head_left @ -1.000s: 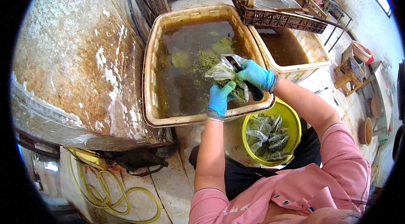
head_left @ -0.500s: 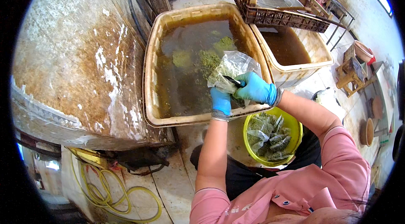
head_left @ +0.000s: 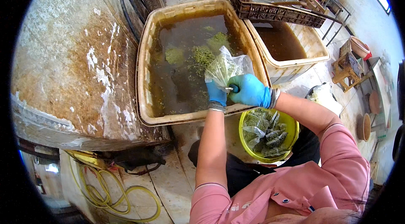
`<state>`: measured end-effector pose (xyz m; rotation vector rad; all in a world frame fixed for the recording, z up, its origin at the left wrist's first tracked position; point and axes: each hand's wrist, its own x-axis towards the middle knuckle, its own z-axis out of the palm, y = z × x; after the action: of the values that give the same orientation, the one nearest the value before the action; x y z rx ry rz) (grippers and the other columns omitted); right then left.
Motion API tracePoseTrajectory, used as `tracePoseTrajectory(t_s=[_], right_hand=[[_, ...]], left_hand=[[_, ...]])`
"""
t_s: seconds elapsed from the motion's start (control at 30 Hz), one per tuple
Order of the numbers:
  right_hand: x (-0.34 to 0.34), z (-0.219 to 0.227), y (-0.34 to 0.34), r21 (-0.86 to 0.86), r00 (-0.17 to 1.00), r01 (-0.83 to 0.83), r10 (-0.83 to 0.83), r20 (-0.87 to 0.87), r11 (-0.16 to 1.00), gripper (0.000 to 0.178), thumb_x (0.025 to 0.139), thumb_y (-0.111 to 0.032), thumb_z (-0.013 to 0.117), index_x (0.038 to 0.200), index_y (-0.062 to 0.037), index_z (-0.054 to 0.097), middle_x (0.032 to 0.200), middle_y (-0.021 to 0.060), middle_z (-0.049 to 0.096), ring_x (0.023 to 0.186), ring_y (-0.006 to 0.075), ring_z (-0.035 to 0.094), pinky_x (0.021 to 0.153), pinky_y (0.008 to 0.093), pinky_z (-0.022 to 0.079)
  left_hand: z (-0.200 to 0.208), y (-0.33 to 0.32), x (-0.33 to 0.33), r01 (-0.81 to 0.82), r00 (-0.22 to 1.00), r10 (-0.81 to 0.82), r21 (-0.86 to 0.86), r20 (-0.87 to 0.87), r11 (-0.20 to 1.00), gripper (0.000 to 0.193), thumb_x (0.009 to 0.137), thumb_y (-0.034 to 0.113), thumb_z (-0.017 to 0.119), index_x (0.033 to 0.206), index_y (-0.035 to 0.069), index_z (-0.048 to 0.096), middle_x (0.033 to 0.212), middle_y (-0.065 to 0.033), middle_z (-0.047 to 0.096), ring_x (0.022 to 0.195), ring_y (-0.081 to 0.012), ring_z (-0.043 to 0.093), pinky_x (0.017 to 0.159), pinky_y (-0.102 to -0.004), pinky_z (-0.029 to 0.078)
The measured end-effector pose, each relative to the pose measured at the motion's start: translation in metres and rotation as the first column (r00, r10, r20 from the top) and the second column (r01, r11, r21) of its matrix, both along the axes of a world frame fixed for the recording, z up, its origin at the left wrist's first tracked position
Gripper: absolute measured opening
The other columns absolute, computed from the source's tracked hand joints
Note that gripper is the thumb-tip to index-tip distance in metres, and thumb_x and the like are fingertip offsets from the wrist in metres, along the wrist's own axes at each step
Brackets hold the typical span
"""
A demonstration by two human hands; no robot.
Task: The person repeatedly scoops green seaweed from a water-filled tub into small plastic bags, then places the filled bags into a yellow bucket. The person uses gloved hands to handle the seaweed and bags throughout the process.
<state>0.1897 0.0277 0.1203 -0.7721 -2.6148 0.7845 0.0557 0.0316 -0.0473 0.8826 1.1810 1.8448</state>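
Note:
A clear plastic bag [head_left: 223, 67] with green, crumbly plant bits inside hangs over the near right part of a large cream tub [head_left: 142, 76]. Gloved in blue, my left hand [head_left: 217, 93] is closed on the lower left part of the bag. My right hand [head_left: 252, 90], in a blue glove too, is a fist against the bag's near end. From that fist pokes the tip of a small dark tool [head_left: 230, 88]; its kind is mostly hidden. Green clumps [head_left: 202, 55] float in the tub's murky brown water [head_left: 181, 85].
Below my right forearm stands a yellow-green bucket [head_left: 296, 133] of similar filled bags [head_left: 274, 136]. A second cream tub [head_left: 318, 55] of brown liquid adjoins at right, with a brown crate [head_left: 278, 15] across its far end. A stained wall block [head_left: 76, 76] rises at left; a yellow hose [head_left: 126, 211] lies coiled.
The bag now stands more upright and bunched between my hands. My right fist has turned, so the dark tool shows less. The whole view has shifted slightly.

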Motion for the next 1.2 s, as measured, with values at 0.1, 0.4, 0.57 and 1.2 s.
tracePoseTrajectory(t_s=[0.1, 0.4, 0.57, 1.2], right_hand=[[0.012, 0.002, 0.044, 0.138, 0.997, 0.053, -0.045, -0.057, 0.989, 0.022, 0.073, -0.021, 0.072, 0.085, -0.0053, 0.063, 0.075, 0.0154, 0.06, 0.064, 0.0309, 0.058, 0.06, 0.0382, 0.047], [-0.007, 0.016, 0.122, 0.093, 0.952, 0.212, -0.227, 0.205, 0.973, 0.038, 0.074, -0.036, 0.074, 0.086, -0.002, 0.065, 0.08, 0.0168, 0.066, 0.073, 0.0339, 0.062, 0.064, 0.0393, 0.048], [-0.032, 0.042, 0.117, 0.07, 0.988, 0.148, -0.145, -0.045, 0.986, 0.025, 0.077, -0.025, 0.071, 0.08, -0.0006, 0.063, 0.062, 0.0141, 0.056, 0.055, 0.0197, 0.049, 0.057, 0.0337, 0.044], [-0.059, 0.09, 0.131, 0.482, 0.967, 0.205, -0.253, 0.036, 0.852, 0.025, 0.08, -0.03, 0.061, 0.088, -0.008, 0.067, 0.084, 0.02, 0.065, 0.079, 0.0374, 0.063, 0.071, 0.0438, 0.051]], left_hand=[[-0.002, 0.01, 0.0, 0.021, 0.981, -0.019, -0.009, 0.191, 1.0, 0.034, 0.096, 0.015, 0.045, 0.127, 0.0, 0.048, 0.125, -0.0122, 0.054, 0.106, -0.0213, 0.055, 0.093, -0.0346, 0.045], [0.001, 0.004, -0.006, 0.205, 0.848, -0.331, 0.32, 0.414, 0.925, 0.049, 0.095, 0.022, 0.052, 0.138, 0.004, 0.036, 0.133, -0.0113, 0.048, 0.117, -0.0245, 0.049, 0.098, -0.0419, 0.045], [0.048, -0.007, -0.012, 0.292, 0.563, -0.597, 0.538, 0.572, 0.791, 0.049, 0.095, 0.032, 0.051, 0.136, 0.007, 0.042, 0.133, -0.0135, 0.049, 0.117, -0.0293, 0.05, 0.097, -0.0459, 0.046], [0.02, -0.014, -0.039, -0.059, 0.821, 0.041, 0.013, 0.57, 0.998, 0.032, 0.082, 0.014, 0.065, 0.109, -0.002, 0.06, 0.107, -0.007, 0.062, 0.099, -0.0163, 0.055, 0.09, -0.0302, 0.041]])
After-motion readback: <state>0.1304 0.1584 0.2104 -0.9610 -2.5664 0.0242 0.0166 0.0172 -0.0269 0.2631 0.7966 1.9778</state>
